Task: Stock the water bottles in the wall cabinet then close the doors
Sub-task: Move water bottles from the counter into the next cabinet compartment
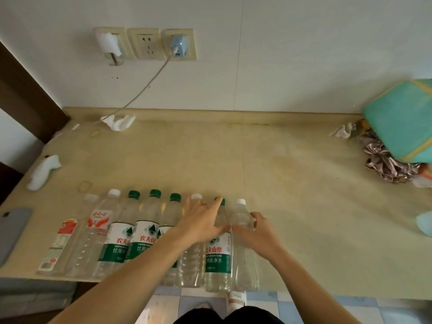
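Note:
Several water bottles stand in a row along the front edge of a beige counter point(257, 164). Some wear green labels and green caps, like one bottle point(218, 258) near the right end. The rightmost is a clear white-capped bottle point(244, 260). My left hand point(203, 220) lies over the neck of the green-labelled bottle, fingers spread and touching it. My right hand point(257, 232) wraps around the shoulder of the clear bottle. The wall cabinet is out of view.
A grey phone point(11, 230) lies at the left edge. Crumpled tissues point(119, 121) and a charger cable point(140, 90) sit near the wall sockets. A teal box point(402, 118) and crinkled wrapping point(385, 164) fill the right side. Another bottle point(237, 299) stands on the tiled floor below.

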A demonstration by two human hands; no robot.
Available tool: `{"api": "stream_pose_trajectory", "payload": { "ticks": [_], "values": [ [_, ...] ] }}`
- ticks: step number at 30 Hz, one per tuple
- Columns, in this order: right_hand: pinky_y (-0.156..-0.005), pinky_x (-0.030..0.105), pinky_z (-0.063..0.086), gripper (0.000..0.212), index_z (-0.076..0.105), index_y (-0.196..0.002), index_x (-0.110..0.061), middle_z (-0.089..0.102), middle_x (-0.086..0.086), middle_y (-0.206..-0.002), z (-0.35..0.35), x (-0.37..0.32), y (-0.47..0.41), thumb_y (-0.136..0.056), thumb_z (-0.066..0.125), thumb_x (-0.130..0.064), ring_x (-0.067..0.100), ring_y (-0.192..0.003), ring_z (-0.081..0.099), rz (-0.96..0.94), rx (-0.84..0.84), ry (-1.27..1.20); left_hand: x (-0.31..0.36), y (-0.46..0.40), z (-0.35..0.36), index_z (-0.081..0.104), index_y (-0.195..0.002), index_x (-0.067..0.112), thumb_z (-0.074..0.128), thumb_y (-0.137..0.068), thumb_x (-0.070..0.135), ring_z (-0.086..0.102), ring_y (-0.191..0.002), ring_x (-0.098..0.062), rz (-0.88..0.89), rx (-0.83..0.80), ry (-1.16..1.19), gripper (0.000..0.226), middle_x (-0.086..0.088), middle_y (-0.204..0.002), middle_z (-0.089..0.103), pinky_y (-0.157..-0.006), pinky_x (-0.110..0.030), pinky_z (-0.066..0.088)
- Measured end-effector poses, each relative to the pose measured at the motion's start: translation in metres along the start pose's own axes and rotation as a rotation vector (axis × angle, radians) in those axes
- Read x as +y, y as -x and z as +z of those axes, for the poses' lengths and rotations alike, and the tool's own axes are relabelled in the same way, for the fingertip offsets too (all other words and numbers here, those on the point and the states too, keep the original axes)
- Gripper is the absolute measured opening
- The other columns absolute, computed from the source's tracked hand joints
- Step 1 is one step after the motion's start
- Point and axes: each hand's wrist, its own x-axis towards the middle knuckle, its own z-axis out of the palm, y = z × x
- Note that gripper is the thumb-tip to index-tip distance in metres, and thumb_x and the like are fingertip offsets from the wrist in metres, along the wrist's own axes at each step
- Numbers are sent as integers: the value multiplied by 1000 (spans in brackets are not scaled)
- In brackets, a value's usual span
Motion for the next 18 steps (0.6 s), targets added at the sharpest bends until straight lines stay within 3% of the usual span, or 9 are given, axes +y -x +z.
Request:
{"api": "stream_pose_trajectory", "payload": {
  "ticks": [3, 6, 8, 11, 15, 18],
  "values": [
    [-68, 35, 61, 78, 58, -115, -26, 66, -5, -103, -2, -2, -5, -51, 65, -71, 13, -85, 68, 19, -32, -9, 1, -1, -6, 8, -160, 30, 46, -83, 83, 23, -148, -32, -34, -55, 99, 101, -9, -146, 54, -116, -55, -3],
    [-69, 42, 63, 58, 61, -113, -21, 68, -4, -98, -7, -1, -9, -66, 76, -52, 14, -82, 70, 29, -44, -46, 2, 3, -14, 3, -160, 37, 55, -84, 77, 18, -150, -32, -57, -80, 220, 101, -11, -152, 46, -119, -56, 8],
    [-76, 47, 61, 53, 60, -117, -18, 68, -3, -99, -11, 3, -9, -73, 79, -41, 16, -85, 69, 24, -22, -68, 5, 7, -20, -1, -158, 44, 58, -83, 75, 25, -147, -30, -32, -54, 309, 101, -8, -151, 45, -118, -56, 18],
    [-81, 44, 61, 62, 56, -128, -18, 64, -9, -103, -24, 4, -6, -75, 82, -36, 13, -90, 67, -22, 26, -111, 12, 12, -32, -2, -156, 52, 69, -83, 62, 39, -141, -22, 46, 13, 489, 102, 0, -157, 39, -114, -49, 38],
    [-95, 41, 56, 78, 51, -143, -22, 67, -9, -122, -51, -13, -6, -73, 83, -38, 13, -110, 65, -143, 134, -135, 22, 7, -53, 11, -156, 51, 85, -77, 38, 54, -120, -5, 78, 144, 749, 109, 14, -133, 52, -103, -36, 47],
    [-87, 29, 55, 72, 55, -137, -29, 68, -19, -111, -70, -29, -7, -71, 85, -35, 1, -102, 64, -261, 247, -150, 25, 0, -65, 35, -148, 43, 89, -73, 33, 54, -116, 6, 85, 251, 808, 93, 24, -126, 56, -97, -25, 47]
  ]
}}
